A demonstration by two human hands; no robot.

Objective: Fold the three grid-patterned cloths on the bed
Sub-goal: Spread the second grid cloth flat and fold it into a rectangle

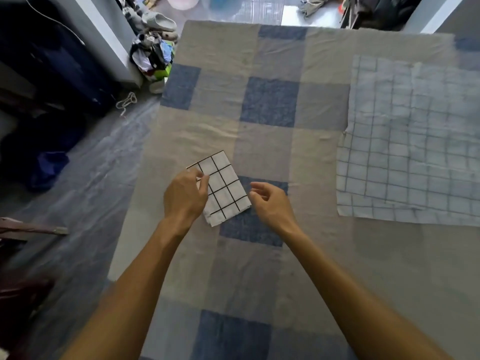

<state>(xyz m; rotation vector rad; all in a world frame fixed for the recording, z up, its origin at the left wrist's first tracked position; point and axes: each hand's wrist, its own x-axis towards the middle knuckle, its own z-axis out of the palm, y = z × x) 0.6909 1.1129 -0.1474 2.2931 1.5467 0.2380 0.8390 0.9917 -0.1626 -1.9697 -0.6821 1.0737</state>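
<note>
A small white cloth with a black grid [225,185] lies folded into a compact rectangle on the bed. My left hand [185,197] rests on its left edge, fingers pinching the cloth near its upper left side. Just to the right of the folded cloth hovers my right hand [270,202], fingers loosely curled and holding nothing. Spread flat at the right of the bed lies a large pale cloth with a faint blue grid [410,141]; it looks like overlapping layers, and I cannot tell how many cloths are there.
The bed is covered by a blue and grey checked sheet [270,105]. Its left edge drops to a grey floor [98,178]. Shoes and a heap of clothes [153,53] sit at the far left corner. Dark bags [52,74] stand along the left wall.
</note>
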